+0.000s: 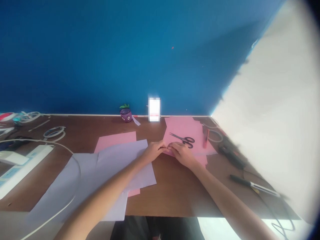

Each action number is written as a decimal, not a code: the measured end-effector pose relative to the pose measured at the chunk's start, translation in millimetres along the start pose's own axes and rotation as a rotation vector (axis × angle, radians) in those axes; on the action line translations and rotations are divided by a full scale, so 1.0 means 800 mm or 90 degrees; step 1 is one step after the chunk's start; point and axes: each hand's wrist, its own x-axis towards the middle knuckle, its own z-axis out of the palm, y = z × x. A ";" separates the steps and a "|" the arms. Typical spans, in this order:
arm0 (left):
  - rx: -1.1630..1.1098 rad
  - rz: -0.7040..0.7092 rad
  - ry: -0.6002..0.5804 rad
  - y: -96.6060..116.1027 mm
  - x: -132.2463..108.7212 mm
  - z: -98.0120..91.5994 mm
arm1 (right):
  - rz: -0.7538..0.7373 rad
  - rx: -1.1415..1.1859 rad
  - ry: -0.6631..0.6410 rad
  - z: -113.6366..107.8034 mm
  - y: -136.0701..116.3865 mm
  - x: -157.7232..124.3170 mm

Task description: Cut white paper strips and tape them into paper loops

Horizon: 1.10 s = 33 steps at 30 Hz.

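Both of my hands meet at the middle of the brown table (175, 190). My left hand (156, 150) and my right hand (181, 153) are closed, fingertips pinching a small piece of pink paper (168, 152) between them on the tabletop. Just beyond my right hand, black-handled scissors (184, 139) lie on a stack of pink sheets (183, 130). Left of my hands lie white sheets (117, 163) over another pink sheet (116, 140).
A purple toy pot (126, 113) and a white card (154, 109) stand by the blue wall. A red pen (205, 137), a glue gun (231, 154) and a craft knife (252, 185) lie at the right. Tape rolls (54, 132) and a power strip (22, 165) sit at the left.
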 end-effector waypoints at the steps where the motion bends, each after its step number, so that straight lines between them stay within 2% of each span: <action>1: -0.015 -0.006 -0.007 0.001 0.000 -0.001 | 0.005 0.017 -0.001 0.000 -0.002 0.000; 8: -0.037 -0.039 -0.030 -0.001 -0.001 -0.003 | 0.042 0.153 -0.061 -0.005 -0.019 0.002; 14: 0.063 -0.013 0.002 -0.011 -0.001 0.002 | 0.073 0.213 -0.097 -0.005 -0.024 0.001; 20: 0.173 0.118 0.023 -0.017 -0.001 0.007 | 0.136 0.239 -0.034 0.010 -0.020 0.002; 23: 0.190 0.129 0.011 -0.006 -0.001 0.004 | 0.146 0.261 -0.001 0.014 -0.015 0.003; 26: 0.167 0.123 -0.026 0.005 -0.003 -0.004 | 0.133 0.214 0.010 -0.001 -0.004 0.005; 28: 0.169 0.111 -0.034 0.007 -0.003 -0.010 | 0.139 0.098 0.075 -0.023 0.010 0.006; 29: 0.179 0.101 -0.024 0.006 -0.003 -0.013 | 0.157 0.022 0.170 -0.035 0.019 0.006; 31: 0.209 0.071 0.018 0.001 -0.001 -0.018 | 0.225 -0.161 0.448 -0.059 0.040 0.004; 32: 0.228 0.053 0.044 -0.003 0.001 -0.020 | 0.266 -0.249 0.530 -0.067 0.050 0.002; 33: 0.251 0.034 0.068 -0.006 0.004 -0.024 | 0.304 -0.314 0.556 -0.072 0.058 0.000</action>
